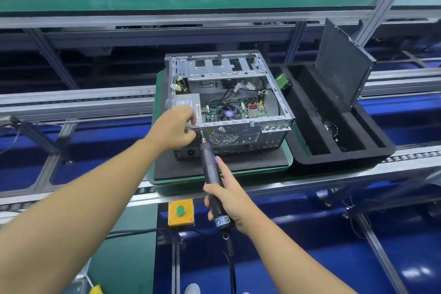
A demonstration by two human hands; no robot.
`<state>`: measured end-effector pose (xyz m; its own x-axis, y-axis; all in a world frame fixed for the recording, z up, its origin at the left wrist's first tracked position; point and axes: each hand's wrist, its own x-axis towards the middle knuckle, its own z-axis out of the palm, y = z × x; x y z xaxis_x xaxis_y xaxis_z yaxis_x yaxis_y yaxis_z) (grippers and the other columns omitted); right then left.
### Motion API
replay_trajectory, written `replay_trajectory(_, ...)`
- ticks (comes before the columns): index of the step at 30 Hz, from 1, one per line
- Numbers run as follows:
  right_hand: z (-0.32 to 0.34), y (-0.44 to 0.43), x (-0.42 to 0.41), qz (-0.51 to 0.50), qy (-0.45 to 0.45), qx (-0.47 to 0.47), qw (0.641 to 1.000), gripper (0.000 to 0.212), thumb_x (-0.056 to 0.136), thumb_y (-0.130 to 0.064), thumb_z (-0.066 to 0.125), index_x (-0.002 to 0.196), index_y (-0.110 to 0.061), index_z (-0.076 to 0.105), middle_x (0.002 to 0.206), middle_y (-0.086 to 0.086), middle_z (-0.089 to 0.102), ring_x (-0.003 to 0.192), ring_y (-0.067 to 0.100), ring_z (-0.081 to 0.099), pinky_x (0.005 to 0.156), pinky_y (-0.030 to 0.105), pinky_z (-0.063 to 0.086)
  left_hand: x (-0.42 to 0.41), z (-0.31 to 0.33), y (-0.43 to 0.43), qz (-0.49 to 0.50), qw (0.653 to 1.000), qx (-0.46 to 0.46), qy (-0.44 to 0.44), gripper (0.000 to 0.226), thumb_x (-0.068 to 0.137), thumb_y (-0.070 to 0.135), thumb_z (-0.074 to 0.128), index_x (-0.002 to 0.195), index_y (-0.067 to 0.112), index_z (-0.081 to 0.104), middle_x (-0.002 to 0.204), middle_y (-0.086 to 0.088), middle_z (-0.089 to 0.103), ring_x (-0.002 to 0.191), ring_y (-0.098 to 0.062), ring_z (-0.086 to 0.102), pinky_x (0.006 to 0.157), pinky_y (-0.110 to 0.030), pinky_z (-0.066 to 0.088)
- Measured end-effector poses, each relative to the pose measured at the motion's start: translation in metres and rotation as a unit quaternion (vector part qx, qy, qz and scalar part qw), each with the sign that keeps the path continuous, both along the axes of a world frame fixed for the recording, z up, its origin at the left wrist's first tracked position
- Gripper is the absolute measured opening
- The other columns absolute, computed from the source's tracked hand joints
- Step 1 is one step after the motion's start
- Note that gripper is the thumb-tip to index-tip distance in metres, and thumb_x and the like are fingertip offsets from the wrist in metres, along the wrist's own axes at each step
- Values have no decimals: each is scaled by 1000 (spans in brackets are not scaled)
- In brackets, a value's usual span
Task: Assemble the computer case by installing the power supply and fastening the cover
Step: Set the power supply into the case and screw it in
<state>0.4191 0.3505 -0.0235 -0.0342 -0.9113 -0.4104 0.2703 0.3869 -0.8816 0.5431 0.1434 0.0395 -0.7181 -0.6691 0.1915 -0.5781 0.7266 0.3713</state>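
between both hands, power supply, screwdriver at case

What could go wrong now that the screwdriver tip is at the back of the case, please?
The left hand curls beside the bit of the screwdriver; a slip could nick it. Held in the right hand, the screwdriver meets the rear panel at a slant, so it might cam out.

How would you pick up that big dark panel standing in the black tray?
Probably grip the dark panel by its free upper edge, coming from above and holding near both top corners. Its bottom edge sits down in the black foam tray, and it stands tilted, so lifting upward looks easiest.
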Motion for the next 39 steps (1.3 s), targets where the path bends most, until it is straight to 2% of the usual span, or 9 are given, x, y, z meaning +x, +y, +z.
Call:
replay_trajectory(2,0,0,0,1,7,1,1000,90,85,-23,66,156,-57,22,71,9,63,70,22,61,55,33,55,6,-11,30,48,995,77,44,2,69,27,49,70,29,49,64,11,53,63,-14,50,59,-31,44)
replay_trajectory(4,0,-1,-2,4,18,-1,1000,87,89,-21,66,155,-57,23,75,8,65,65,20,62,55,32,54,0,-22,47,149,973,160,69,14,80,28,50,71,26,60,64,10,62,62,-15,56,61,-30,47)
replay_trajectory(7,1,-2,-3,6,31,0,999,85,93,-16,65,155,-56,24,89,11,65,57,17,62,52,31,54,-21,-25,52,309,825,420,218,26,95,28,53,95,11,72,77,1,72,66,-17,64,62,-27,51)
replay_trajectory(9,4,-2,-3,10,35,6,999,88,88,-19,66,156,-56,23,103,14,62,60,18,63,54,32,55,-29,-24,50,316,737,520,295,25,97,31,55,100,10,69,88,-2,76,70,-16,68,60,-27,53)
replay_trajectory(12,6,-2,-5,17,33,10,999,88,92,-15,65,157,-54,21,113,16,58,67,21,64,54,34,55,-35,-25,49,309,690,559,340,20,97,29,58,102,11,66,94,-2,78,67,-13,69,56,-25,54)
replay_trajectory(19,11,-2,-6,29,50,10,998,87,94,-15,64,158,-53,19,122,16,56,78,23,65,60,34,56,-52,-29,51,365,644,560,373,23,96,34,65,105,13,71,87,4,76,64,-11,65,53,-26,52)
replay_trajectory(26,12,-1,-2,38,53,11,998,89,94,-16,64,158,-55,15,121,16,59,74,19,66,70,39,58,-49,-33,50,347,644,577,363,16,96,33,64,102,20,69,91,5,72,77,-16,63,59,-29,52)
replay_trajectory(32,7,5,4,38,33,3,999,91,94,-13,62,156,-59,13,101,17,61,54,13,63,53,31,56,-42,-39,51,335,647,570,379,17,97,30,64,108,18,68,94,4,74,84,-19,65,64,-31,54)
replay_trajectory(39,3,8,8,11,21,-24,999,92,91,-13,64,155,-60,17,114,17,60,67,16,65,57,33,57,-37,-41,56,254,618,596,445,15,95,21,65,107,13,66,97,-4,77,81,-16,68,74,-29,55)
